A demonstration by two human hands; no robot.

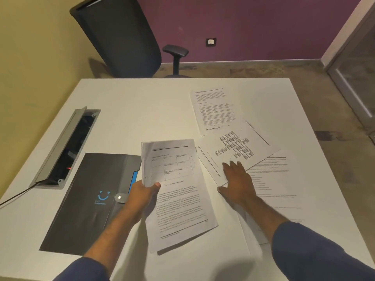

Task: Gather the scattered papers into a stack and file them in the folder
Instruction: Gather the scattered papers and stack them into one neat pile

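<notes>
The left hand [145, 191] pinches a thin sheaf of white printed pages [178, 191] by its left edge — light, floppy, likely to sag and slide. The right hand [236, 179], fingers spread flat, presses the diagram-printed white sheet [237, 149] at 2 o'clock; two text sheets [215, 108] lie beyond and beneath. The matte black snap-closure folder [89, 201] lies shut at 9 o'clock on the smooth white table [132, 110] — stiffer, best taken by an edge.

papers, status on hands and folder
Left hand grips sheets. Right hand flat on diagram page. Folder closed, left. Two pages loose, nothing blocking.
</notes>
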